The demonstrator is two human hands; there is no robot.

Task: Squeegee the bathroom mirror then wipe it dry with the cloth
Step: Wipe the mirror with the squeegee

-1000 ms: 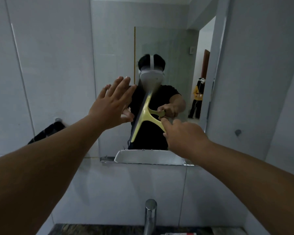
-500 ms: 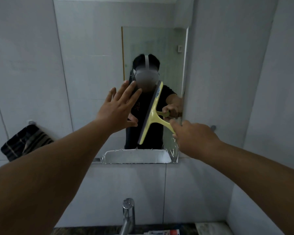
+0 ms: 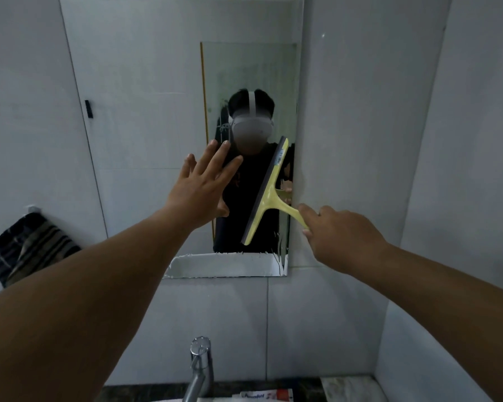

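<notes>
The bathroom mirror (image 3: 157, 111) hangs on the tiled wall straight ahead and reflects a person with a headset. A yellow squeegee (image 3: 266, 195) lies tilted against the glass near the mirror's right edge, its dark blade facing left. My right hand (image 3: 340, 236) grips its handle from the lower right. My left hand (image 3: 201, 190) is raised with fingers spread and straight, flat against the mirror left of the squeegee. A dark striped cloth (image 3: 26, 248) hangs from a wall hook at the far left.
A chrome tap (image 3: 199, 369) rises at the bottom centre over a dark counter. A toothpaste box (image 3: 265, 395) lies on the counter edge. Water drops cling to the mirror's lower edge (image 3: 227, 274). A tiled side wall (image 3: 462, 169) stands close on the right.
The squeegee has slid right across the glass to the mirror's right edge, with my right hand following. My view has shifted, bringing the cloth and tap more into sight.
</notes>
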